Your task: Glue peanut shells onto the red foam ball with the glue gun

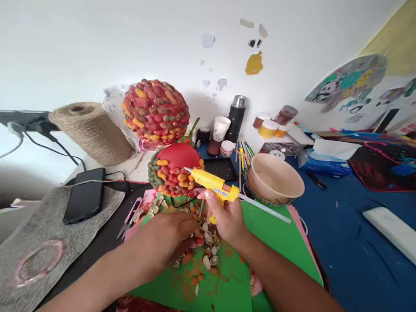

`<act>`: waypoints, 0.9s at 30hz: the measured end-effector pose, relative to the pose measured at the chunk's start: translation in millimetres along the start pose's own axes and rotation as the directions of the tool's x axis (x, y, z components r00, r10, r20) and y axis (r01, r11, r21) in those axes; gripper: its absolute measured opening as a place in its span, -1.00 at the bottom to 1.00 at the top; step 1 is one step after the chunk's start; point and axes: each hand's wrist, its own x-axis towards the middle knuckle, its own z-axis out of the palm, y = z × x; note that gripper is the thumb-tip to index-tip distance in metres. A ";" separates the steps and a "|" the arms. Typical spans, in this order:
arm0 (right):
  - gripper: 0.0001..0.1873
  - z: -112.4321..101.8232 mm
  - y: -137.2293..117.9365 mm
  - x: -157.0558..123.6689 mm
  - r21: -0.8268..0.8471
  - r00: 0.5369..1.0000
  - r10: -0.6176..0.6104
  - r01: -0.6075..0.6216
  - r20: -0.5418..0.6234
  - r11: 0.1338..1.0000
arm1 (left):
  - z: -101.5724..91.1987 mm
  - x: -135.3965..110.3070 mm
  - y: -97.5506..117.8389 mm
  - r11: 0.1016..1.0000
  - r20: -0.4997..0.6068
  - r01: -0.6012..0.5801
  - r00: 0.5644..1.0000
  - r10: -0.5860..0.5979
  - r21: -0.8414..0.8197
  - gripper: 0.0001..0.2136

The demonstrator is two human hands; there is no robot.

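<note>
My right hand (228,216) grips a yellow hot glue gun (211,181), its nozzle pointing left at a red ball (180,158) partly covered with painted peanut shells. A clear glue stick (264,210) sticks out of the gun's back. My left hand (175,236) is down among loose peanut shells (208,238), its fingers curled and bunched; whatever is between the fingertips is hidden. The shells, some plain and some painted orange or red, lie on a paint-stained green sheet (227,277). Behind stands a larger round piece (156,110) thickly covered with red, brown and orange shells.
To the left are a twine spool (91,134), a phone (85,195) on grey cloth and pink-handled scissors (131,216). A beige bowl (276,177) sits right of the glue gun. A black flask (237,119), a white cup (221,128) and paint jars (268,129) line the wall.
</note>
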 end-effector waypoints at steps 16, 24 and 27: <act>-0.23 15.6 -28.2 20.1 0.115 0.998 0.053 -0.056 0.031 0.992 | -18.2 -2.1 -0.1 0.965 0.038 0.180 0.984 -0.176 -0.192 -0.92; -0.24 9.3 -5.4 11.1 0.071 0.999 0.044 -0.046 0.031 0.996 | -23.7 -3.8 -2.8 0.940 0.040 0.175 0.985 -0.170 -0.294 -0.84; -0.25 6.6 -5.8 6.3 0.070 0.998 0.013 -0.017 0.054 0.997 | -31.1 -3.7 -3.8 0.925 0.058 0.148 0.989 -0.136 -0.350 -0.82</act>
